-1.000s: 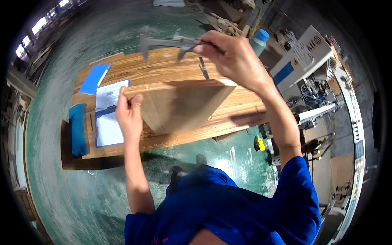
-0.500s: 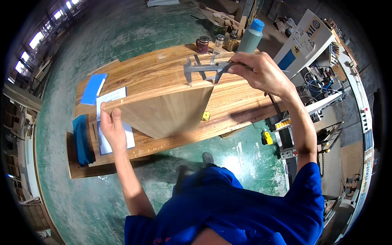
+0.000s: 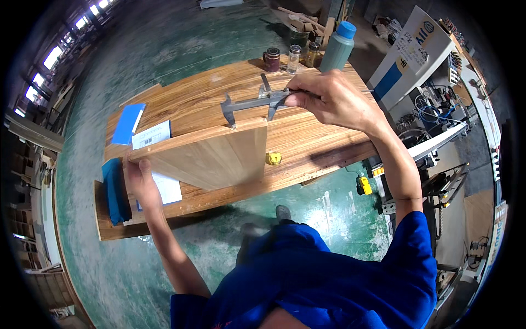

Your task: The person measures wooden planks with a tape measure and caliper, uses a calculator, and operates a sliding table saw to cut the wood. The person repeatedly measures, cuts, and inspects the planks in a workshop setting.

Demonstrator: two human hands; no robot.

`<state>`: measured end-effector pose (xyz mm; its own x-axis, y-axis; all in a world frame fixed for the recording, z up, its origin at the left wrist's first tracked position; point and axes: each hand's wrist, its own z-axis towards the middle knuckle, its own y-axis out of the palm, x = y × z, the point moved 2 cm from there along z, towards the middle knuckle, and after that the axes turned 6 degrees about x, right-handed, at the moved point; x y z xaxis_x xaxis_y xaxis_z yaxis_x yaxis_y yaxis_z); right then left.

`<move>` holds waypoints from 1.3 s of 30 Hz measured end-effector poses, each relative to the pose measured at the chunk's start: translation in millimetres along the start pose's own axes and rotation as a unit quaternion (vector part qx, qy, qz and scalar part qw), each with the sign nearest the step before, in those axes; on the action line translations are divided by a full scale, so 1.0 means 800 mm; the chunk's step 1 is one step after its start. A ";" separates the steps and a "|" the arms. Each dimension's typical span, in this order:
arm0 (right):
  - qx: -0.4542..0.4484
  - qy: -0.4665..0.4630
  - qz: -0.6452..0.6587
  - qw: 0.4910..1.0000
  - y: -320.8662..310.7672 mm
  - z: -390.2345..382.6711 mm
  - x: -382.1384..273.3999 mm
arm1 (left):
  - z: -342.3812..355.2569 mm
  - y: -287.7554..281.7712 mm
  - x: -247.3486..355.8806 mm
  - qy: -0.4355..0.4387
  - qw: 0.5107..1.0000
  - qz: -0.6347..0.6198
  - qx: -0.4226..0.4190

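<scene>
My right hand (image 3: 331, 101) grips a metal caliper (image 3: 246, 104) by its right end, thumb and fingers closed around it. The caliper's jaws point down at the top edge of a wooden board (image 3: 219, 153), near the board's far right corner. One jaw tip meets or nearly meets that edge; contact is hard to tell. Tilted up on the workbench (image 3: 307, 142), the board shows its broad face towards me. My left hand (image 3: 141, 183) is closed on the board's left end, thumb on the near face, other fingers mostly hidden behind it.
A yellow tape measure (image 3: 273, 158) lies right of the board. Jars (image 3: 293, 59) and a green bottle (image 3: 338, 48) with a blue lid stand at the back. Left are a blue folder (image 3: 128, 124), papers (image 3: 152, 135) and dark blue cloth (image 3: 115, 192). Machinery (image 3: 427, 137) stands at right.
The caliper and my right hand have moved left and slightly down along the board. My left hand and the board have shifted a little left, and the board's face has turned.
</scene>
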<state>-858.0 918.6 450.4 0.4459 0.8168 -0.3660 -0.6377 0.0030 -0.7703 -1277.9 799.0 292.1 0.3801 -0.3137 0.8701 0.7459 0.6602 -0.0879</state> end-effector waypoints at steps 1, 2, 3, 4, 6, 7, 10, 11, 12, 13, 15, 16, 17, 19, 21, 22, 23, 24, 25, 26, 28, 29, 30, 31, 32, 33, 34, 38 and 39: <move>-0.005 -0.003 -0.006 1.000 -0.002 0.001 0.000 | 0.003 0.000 -0.001 -0.009 1.000 0.016 -0.005; -0.010 -0.006 -0.012 1.000 -0.005 0.003 -0.001 | 0.005 0.000 -0.002 -0.018 0.999 0.032 -0.011; -0.015 -0.008 -0.019 1.000 -0.006 0.003 0.001 | 0.005 0.002 -0.004 -0.017 1.000 0.010 -0.012; -0.016 -0.012 -0.013 1.000 -0.006 0.004 0.003 | 0.006 0.003 -0.005 -0.015 1.000 -0.012 -0.012; -0.017 -0.018 0.000 1.000 -0.005 0.007 0.009 | 0.006 0.006 -0.005 0.005 1.000 -0.014 0.006; 0.004 0.006 0.030 1.000 -0.005 0.006 0.015 | 0.005 0.009 -0.006 0.022 0.999 0.003 0.024; 0.076 0.149 0.219 0.961 0.010 0.003 0.049 | 0.007 -0.002 -0.008 -0.017 0.999 0.027 0.025; 0.121 0.187 0.247 0.943 0.026 -0.001 0.080 | 0.005 -0.004 -0.012 -0.049 0.998 0.027 0.014; 0.165 0.221 0.274 0.921 0.053 -0.008 0.118 | 0.004 -0.006 -0.012 -0.040 0.998 0.045 0.008; 0.148 0.289 0.247 0.913 0.084 -0.024 0.159 | 0.005 -0.006 -0.010 -0.030 0.997 0.064 0.000; 0.102 0.413 0.227 0.876 0.172 -0.095 0.261 | 0.004 0.005 -0.009 -0.039 0.997 0.065 -0.006; 0.068 0.464 0.239 0.850 0.227 -0.138 0.314 | 0.003 0.006 -0.006 -0.058 0.997 0.050 0.002; 0.021 0.538 0.306 0.785 0.274 -0.182 0.343 | -0.001 0.001 -0.002 -0.077 0.996 0.041 0.017; -0.015 0.630 0.238 0.739 0.358 -0.299 0.421 | -0.002 0.012 -0.003 -0.087 0.995 -0.037 0.029; -0.033 0.664 0.232 0.710 0.404 -0.344 0.431 | -0.004 -0.011 -0.007 -0.090 0.991 -0.091 0.027; -0.037 0.683 0.227 0.693 0.420 -0.371 0.437 | -0.005 -0.016 -0.010 -0.105 0.990 -0.085 0.030; -0.046 0.667 0.257 0.698 0.429 -0.387 0.448 | -0.009 -0.024 -0.013 -0.123 0.989 -0.080 0.034; -0.054 0.650 0.286 0.702 0.434 -0.402 0.459 | -0.009 -0.029 -0.015 -0.138 0.987 -0.079 0.035; -0.050 0.611 0.154 0.775 0.433 -0.411 0.481 | -0.005 -0.025 -0.018 -0.145 0.983 -0.107 0.035; -0.037 0.560 0.011 0.828 0.428 -0.424 0.503 | 0.000 -0.018 -0.024 -0.145 0.979 -0.139 0.026; -0.029 0.467 -0.120 0.876 0.425 -0.415 0.498 | 0.002 -0.017 -0.028 -0.146 0.972 -0.186 0.014; -0.034 0.437 -0.106 0.893 0.422 -0.389 0.470 | -0.002 -0.027 -0.025 -0.151 0.973 -0.171 0.025; -0.035 0.409 -0.098 0.906 0.410 -0.363 0.442 | -0.005 -0.035 -0.026 -0.156 0.974 -0.163 0.033; -0.056 0.452 0.036 0.889 0.398 -0.342 0.421 | -0.003 -0.037 -0.029 -0.160 0.973 -0.164 0.035; -0.040 0.482 0.137 0.864 0.386 -0.315 0.379 | -0.006 -0.044 -0.035 -0.154 0.980 -0.125 0.009; -0.011 0.391 0.126 0.911 0.360 -0.283 0.331 | -0.009 -0.051 -0.042 -0.147 0.985 -0.089 -0.020; 0.028 0.350 0.159 0.923 0.344 -0.280 0.321 | -0.005 -0.040 -0.056 -0.137 0.986 -0.068 -0.061; 0.028 0.366 0.241 0.899 0.205 -0.173 0.145 | -0.039 -0.018 -0.063 -0.136 0.988 0.054 -0.051; 0.033 0.344 0.258 0.902 0.182 -0.156 0.111 | -0.048 -0.033 -0.088 -0.132 0.982 0.107 -0.083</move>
<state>-832.8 919.5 240.3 0.3487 0.1684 -0.9220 -0.8978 -0.2222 -0.3802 -1303.2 777.2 214.8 0.3987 0.0219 0.9168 0.7523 0.5639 -0.3407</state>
